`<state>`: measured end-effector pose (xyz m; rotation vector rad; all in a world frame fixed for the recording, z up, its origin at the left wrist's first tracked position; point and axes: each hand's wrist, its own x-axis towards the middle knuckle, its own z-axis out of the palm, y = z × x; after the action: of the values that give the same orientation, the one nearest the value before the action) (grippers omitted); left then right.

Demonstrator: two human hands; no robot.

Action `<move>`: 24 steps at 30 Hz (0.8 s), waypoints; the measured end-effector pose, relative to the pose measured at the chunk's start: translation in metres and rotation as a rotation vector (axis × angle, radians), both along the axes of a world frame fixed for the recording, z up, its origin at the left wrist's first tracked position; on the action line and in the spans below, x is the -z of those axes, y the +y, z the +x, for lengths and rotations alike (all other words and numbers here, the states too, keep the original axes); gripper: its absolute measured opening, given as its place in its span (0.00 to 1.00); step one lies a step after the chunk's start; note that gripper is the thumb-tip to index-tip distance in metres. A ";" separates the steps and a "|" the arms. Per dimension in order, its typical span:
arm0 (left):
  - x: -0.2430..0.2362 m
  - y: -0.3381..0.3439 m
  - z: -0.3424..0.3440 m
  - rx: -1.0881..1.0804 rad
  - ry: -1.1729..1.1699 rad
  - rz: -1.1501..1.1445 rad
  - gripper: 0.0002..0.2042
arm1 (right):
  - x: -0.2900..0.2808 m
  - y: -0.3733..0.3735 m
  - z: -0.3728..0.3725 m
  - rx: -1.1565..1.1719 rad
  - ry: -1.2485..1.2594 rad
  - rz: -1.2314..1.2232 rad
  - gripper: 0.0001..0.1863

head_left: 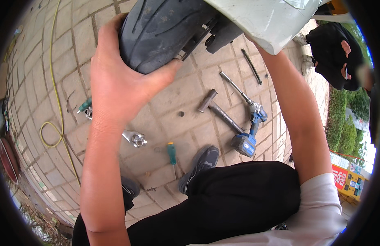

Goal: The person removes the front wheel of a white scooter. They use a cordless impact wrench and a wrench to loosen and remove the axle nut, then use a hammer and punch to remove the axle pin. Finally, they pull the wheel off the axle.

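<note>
My left hand [120, 78] is wrapped round a black rubber tyre [157, 35] at the top, its thumb reaching across the underside and its fingers on the left side. A scuffed white body panel [266, 20] overhangs the tyre on the right. Behind that panel my right hand is hidden; only the right forearm [292, 94] shows, running up to the panel's lower edge. Between tyre and panel there are dark metal and plastic parts [216, 37].
On the paving lie a hammer [225, 116], a blue cordless driver [253, 123] with a long socket, a metal rod [251, 65], a green screwdriver [172, 153] and a silver wrench [134, 138]. A yellow hose [54, 82] runs at left. Another person [335, 53] is at the right.
</note>
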<state>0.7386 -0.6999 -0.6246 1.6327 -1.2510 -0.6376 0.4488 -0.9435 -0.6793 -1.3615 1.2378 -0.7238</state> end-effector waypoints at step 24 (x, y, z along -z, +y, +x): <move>0.034 0.034 -0.029 -0.154 -0.059 -0.124 0.45 | -0.004 0.016 0.012 -0.019 0.013 -0.020 0.25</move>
<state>0.7100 -0.6658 -0.6582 1.6354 -1.1697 -0.4122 0.4607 -0.9278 -0.6749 -1.3947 1.2295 -0.7170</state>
